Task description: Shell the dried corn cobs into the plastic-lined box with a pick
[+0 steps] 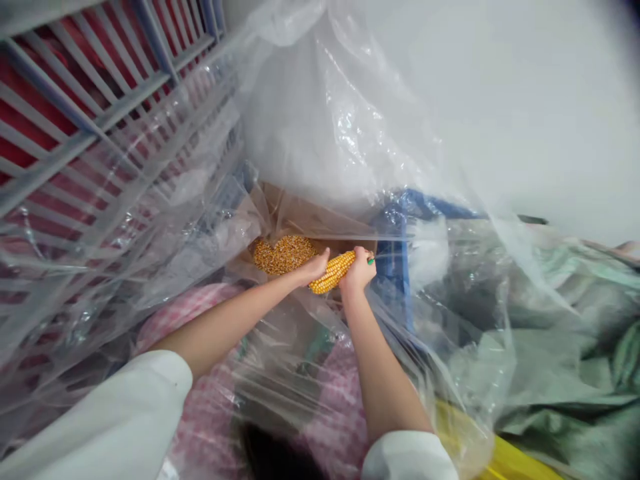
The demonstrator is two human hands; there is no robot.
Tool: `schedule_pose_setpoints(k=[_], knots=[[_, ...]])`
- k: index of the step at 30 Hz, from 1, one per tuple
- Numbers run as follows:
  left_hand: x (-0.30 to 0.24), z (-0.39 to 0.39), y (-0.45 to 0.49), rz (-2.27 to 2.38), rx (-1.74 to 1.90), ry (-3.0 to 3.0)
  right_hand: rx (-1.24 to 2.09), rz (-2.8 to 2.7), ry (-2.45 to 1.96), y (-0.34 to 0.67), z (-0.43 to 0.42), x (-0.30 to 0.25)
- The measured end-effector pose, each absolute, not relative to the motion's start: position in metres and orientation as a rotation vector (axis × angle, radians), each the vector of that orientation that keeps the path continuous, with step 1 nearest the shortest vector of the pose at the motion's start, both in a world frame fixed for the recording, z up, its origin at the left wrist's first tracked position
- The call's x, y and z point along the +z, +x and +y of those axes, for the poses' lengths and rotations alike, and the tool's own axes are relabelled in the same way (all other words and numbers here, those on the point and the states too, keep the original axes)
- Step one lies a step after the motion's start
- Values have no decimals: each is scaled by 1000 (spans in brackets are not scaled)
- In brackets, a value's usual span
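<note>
Left grip [313, 267] and right grip [357, 271] both clenched on a dried corn cob [333, 272], one at each end. Cob held just beside a heap of loose yellow kernels [283, 255] on brown paper [310, 220], inside clear plastic sheeting [330, 120].

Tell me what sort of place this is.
Probably a farm storeroom or corn-processing workspace, though that is uncertain: a dried corn cob, a heap of loose shelled kernels, and clear plastic sheeting draped against a grey metal rack.
</note>
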State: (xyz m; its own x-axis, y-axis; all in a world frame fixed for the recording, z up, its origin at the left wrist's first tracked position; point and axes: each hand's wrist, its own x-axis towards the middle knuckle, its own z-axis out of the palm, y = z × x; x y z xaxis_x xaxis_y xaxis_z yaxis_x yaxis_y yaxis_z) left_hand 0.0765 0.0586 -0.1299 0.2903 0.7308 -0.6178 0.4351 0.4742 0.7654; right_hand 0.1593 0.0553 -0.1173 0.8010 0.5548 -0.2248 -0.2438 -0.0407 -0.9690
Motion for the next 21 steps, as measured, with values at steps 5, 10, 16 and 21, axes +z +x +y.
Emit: schedule_pose_setpoints(k=[5, 10, 16, 21], knots=[[-131, 83, 49, 1484, 210, 1293, 714, -302, -1402, 164, 57, -108], [-102, 89, 50, 1578, 330, 1540, 629, -224, -1361, 179, 65, -91], [-87, 48, 84, 1535, 393, 1706, 708, -177, -1317, 174, 67, -83], [-97, 57, 81, 1558, 327, 1590, 718, -162, -1294, 171, 67, -86]])
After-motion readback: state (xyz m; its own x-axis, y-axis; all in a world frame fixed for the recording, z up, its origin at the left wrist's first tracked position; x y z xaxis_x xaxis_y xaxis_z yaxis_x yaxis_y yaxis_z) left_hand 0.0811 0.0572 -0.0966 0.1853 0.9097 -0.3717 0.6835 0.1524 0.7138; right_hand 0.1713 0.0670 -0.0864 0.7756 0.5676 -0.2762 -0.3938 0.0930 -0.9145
